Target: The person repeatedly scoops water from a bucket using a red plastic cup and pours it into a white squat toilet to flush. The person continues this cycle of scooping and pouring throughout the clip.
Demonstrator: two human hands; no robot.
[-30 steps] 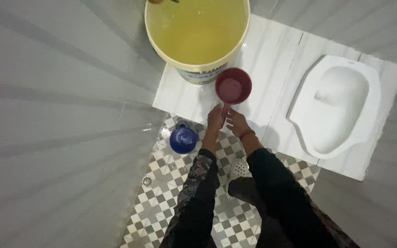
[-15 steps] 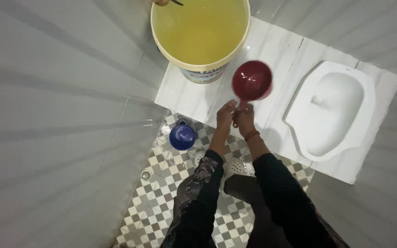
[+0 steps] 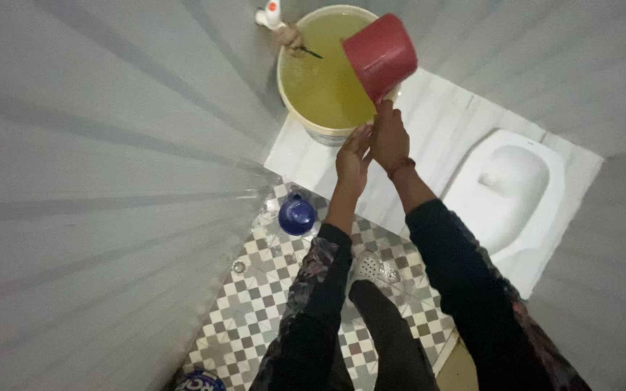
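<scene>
the right hand has its grip closed around the handle of a red plastic dipper, which is raised and tipped on its side, its rounded outer wall facing the camera. the dipper hangs over the right rim of a large cream plastic bucket filled with yellowish water. a reddish band circles the right wrist. the left hand sits just beside the right one, fingers straight and loosely spread, its grip wide and holding nothing; its fingertips come close to the right hand near the dipper's handle, though whether they touch cannot be told.

the bucket stands on a raised white tiled platform, and a white squat toilet pan is set into that same platform to the right, well apart from the bucket. below the platform lies a grey-and-white checkered tile floor, where a round dark blue plastic container stands near the left forearm. a white perforated slipper shows between the dark sleeves. grey tiled walls close in on both sides.
</scene>
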